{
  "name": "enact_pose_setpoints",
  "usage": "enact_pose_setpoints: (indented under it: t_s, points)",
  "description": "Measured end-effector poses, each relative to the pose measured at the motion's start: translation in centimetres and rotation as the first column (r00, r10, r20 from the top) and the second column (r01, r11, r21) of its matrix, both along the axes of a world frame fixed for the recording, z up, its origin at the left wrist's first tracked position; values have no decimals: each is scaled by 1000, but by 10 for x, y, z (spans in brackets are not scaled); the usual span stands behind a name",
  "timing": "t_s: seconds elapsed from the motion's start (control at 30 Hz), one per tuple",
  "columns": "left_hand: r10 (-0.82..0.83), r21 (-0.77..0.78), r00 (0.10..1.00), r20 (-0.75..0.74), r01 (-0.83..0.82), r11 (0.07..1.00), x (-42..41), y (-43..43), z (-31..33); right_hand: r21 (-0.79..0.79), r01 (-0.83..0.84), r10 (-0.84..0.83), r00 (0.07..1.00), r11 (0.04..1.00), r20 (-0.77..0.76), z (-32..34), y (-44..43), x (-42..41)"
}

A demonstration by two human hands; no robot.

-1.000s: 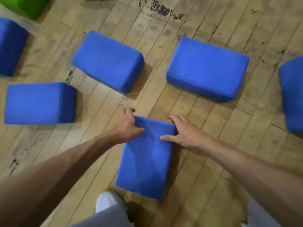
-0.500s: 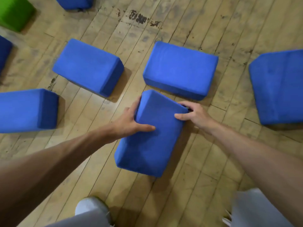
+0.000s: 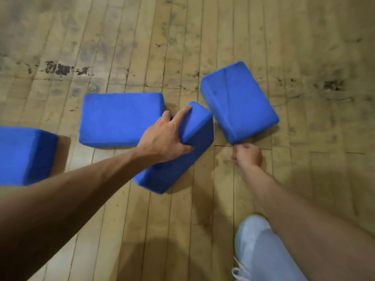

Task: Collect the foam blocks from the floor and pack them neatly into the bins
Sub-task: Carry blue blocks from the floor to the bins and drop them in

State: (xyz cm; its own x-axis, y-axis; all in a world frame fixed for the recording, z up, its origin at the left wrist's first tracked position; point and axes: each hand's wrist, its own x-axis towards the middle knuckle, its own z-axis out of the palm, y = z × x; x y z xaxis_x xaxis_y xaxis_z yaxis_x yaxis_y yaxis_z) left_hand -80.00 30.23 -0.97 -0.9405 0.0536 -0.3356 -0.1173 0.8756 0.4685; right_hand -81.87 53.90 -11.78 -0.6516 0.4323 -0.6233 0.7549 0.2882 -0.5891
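Note:
Several blue foam blocks lie on the wooden floor. My left hand (image 3: 162,136) grips the far end of the nearest block (image 3: 178,159), which is tilted up off the boards on one edge. A second block (image 3: 119,119) lies flat just left of it. A third block (image 3: 239,102) lies at an angle to the right. My right hand (image 3: 246,155) is curled shut by that block's near corner, touching or almost touching it. A fourth block (image 3: 24,156) sits at the left edge. No bin is in view.
Worn wooden floorboards (image 3: 182,47) stretch away beyond the blocks, with dark scuff marks at the left. My right leg in light trousers and a white shoe (image 3: 255,256) stands at the lower right.
My right hand has let go of the near block and moved right to the angled block's corner. My left hand keeps the near block, now tipped on edge. The view has swung right.

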Motion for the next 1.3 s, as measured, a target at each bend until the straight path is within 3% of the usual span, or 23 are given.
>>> enact_pose_setpoints:
  t_s: [0.07, 0.13, 0.23, 0.37, 0.5, 0.6, 0.73, 0.87, 1.0, 1.1, 1.2, 1.3]
  points:
    - [42, 11, 999, 22, -42, 999, -17, 6, -2, -78, 241, -244, 969, 967, -31, -3, 14, -20]
    - [99, 35, 993, 69, -102, 994, -19, -5, -6, -268, 407, -420, 908, 873, 11, 17, -1, -30]
    - [174, 14, 979, 104, -176, 984, -4, -30, -14, -481, 458, -492, 868, 747, 63, 31, -25, -40]
    - [213, 48, 969, 121, -220, 974, 0, -38, -18, -565, 465, -537, 842, 681, 45, 42, -45, -60]
    - [225, 73, 968, 111, -234, 970, 1, -37, -20, -549, 421, -512, 859, 722, -13, 56, -57, -67]
    - [223, 80, 969, 107, -232, 969, 0, -39, -22, -449, 361, -445, 891, 817, -93, 56, -62, -69]
    - [231, 77, 967, 112, -240, 968, 2, -38, -18, -516, 342, -450, 888, 786, -97, 60, -80, -63]
    - [262, 130, 958, 121, -277, 952, 5, -38, -18, -542, 197, -354, 913, 817, -202, 68, -102, -50]
    - [473, 263, 851, 229, -522, 812, 15, -47, -15, -665, 210, -446, 871, 717, -205, 78, -122, -50]
    - [566, 319, 741, 361, -668, 672, 24, -63, 0, -654, 261, -474, 864, 710, -169, 95, -133, -45]
    - [607, 319, 685, 404, -727, 608, 41, -81, 38, -623, 283, -432, 897, 729, -97, 127, -137, -28]
    - [646, 231, 644, 410, -758, 609, 71, -94, 93, -570, 270, -347, 937, 776, -30, 172, -131, 6]
